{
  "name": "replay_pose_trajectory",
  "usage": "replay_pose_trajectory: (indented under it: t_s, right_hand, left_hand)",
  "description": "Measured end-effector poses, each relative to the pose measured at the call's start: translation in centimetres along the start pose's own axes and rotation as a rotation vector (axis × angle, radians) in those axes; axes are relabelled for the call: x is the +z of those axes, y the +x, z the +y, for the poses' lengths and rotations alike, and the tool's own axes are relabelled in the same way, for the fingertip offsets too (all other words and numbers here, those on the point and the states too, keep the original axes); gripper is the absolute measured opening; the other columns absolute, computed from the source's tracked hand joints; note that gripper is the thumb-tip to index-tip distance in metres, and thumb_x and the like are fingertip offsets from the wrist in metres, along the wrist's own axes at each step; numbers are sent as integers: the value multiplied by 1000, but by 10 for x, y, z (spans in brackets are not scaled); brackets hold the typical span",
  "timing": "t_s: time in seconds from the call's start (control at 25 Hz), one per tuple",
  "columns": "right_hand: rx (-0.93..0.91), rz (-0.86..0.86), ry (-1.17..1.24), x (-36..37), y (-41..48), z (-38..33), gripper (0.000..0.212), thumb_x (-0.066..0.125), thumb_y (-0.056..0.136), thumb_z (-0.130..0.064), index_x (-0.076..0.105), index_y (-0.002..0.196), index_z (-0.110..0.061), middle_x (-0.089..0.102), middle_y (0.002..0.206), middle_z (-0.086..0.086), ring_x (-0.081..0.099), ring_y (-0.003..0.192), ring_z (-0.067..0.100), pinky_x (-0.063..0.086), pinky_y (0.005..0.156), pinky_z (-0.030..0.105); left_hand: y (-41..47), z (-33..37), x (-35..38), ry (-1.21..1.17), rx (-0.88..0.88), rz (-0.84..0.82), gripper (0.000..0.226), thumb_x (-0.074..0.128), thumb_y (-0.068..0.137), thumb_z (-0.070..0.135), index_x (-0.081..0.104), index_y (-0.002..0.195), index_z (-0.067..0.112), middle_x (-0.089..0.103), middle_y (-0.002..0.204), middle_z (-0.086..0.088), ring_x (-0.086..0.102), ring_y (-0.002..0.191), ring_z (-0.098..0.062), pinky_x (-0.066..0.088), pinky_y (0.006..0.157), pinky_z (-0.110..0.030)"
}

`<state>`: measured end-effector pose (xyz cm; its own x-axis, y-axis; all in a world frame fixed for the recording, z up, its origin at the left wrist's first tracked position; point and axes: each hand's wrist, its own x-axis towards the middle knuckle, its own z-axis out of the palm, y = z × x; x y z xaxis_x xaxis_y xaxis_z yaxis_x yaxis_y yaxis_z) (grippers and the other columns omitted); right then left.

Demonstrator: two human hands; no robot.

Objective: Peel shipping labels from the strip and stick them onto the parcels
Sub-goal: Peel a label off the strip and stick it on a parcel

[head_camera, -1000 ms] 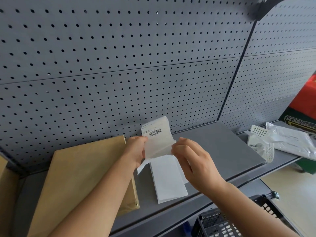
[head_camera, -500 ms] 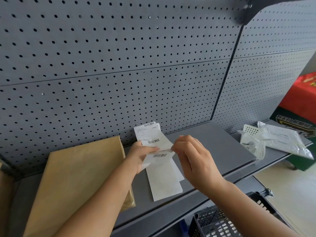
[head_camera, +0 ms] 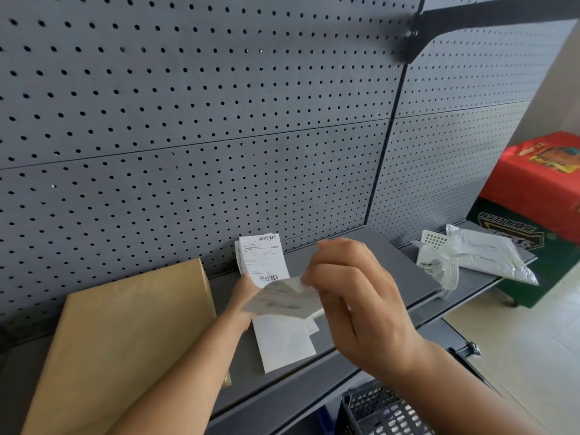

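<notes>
My left hand (head_camera: pixel 243 293) holds the label strip (head_camera: pixel 262 259) upright above the grey shelf (head_camera: pixel 405 274); printed labels with barcodes face me. My right hand (head_camera: pixel 354 302) pinches one shipping label (head_camera: pixel 282 301) by its corner, bent down and away from the strip and blurred. Blank white backing paper (head_camera: pixel 282 343) hangs below my hands onto the shelf. A flat brown parcel (head_camera: pixel 125 334) lies on the shelf at the left, under my left forearm. A white plastic mailer parcel (head_camera: pixel 489 255) lies on the shelf at the right.
A grey pegboard wall (head_camera: pixel 188 120) backs the shelf. A white perforated item in clear wrap (head_camera: pixel 439 259) rests beside the mailer. A black plastic basket (head_camera: pixel 376 412) sits below the shelf's front edge. Red and green cartons (head_camera: pixel 533 189) stand at the far right.
My right hand has pulled one label down and toward me off the strip. My left hand has raised the strip slightly. The camera view has shifted left.
</notes>
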<state>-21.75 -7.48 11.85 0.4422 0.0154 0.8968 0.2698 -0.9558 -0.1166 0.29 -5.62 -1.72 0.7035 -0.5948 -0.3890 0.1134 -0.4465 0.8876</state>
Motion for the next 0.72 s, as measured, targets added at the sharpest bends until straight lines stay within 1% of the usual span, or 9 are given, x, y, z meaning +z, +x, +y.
replay_pose_trajectory:
  t_s: [0.08,0.12,0.2,0.24,0.28,0.36,0.44,0.56,0.72]
  right_hand:
    - [27,-7,30,-5,7,-2,19,43,97,4,52,105,-11,63,91,18,60,78,36,49,69,45]
    - [56,-18,40,-6,9,-1,19,43,97,3,51,106,-11,62,93,16,59,78,34,48,67,45]
    - [126,-47,55,-2,11,6,18,45,97,0,51,107,-13,60,96,10,57,81,29,49,67,44]
    - [158,-59,62,1,12,9,17,45,98,-1,51,108,-13,59,98,7,57,83,26,49,68,42]
    - [184,-74,71,5,13,12,15,45,98,-4,51,108,-14,58,98,4,57,85,23,50,69,40]
    - [228,-117,102,15,17,16,14,47,99,-7,53,107,-16,58,99,-3,58,87,18,50,69,38]
    - [265,-183,153,29,24,18,13,51,99,-8,55,107,-18,57,100,-11,59,89,13,51,71,34]
    - [310,-297,222,55,35,16,16,54,99,-11,58,108,-24,59,101,-20,60,94,4,50,76,24]
    - [325,-394,321,102,53,4,13,59,98,-11,65,108,-18,65,101,-15,62,95,4,47,79,14]
  left_hand:
    - [11,-5,-4,74,-39,1,28,51,104,8,61,124,-8,66,121,-27,64,103,-32,56,92,-44]
    - [-1,2,-7,39,-44,-28,25,49,105,8,61,122,-6,66,119,-25,63,98,-29,55,89,-44]
    - [-30,11,-16,-34,-39,-65,16,54,101,14,58,110,1,64,103,-18,57,78,-22,51,67,-33]
    - [-37,12,-22,-81,-12,-67,24,62,93,21,55,105,2,61,97,-15,55,73,-21,48,63,-31]
    - [-45,14,-30,-79,42,-63,34,65,87,28,55,106,2,63,94,-12,57,74,-22,50,64,-31]
    - [-66,20,-54,-2,210,34,29,58,99,34,61,115,10,70,100,-4,68,83,-17,59,74,-26]
    - [-94,27,-83,-159,321,55,36,47,106,38,69,111,10,76,100,-3,74,84,-10,57,69,-13]
    - [-137,33,-120,-266,442,-75,57,43,96,53,74,108,7,79,103,-10,75,95,-19,61,80,-28]
    - [-167,22,-154,-137,494,-36,36,66,83,41,77,106,16,81,102,0,76,96,-16,60,83,-27]
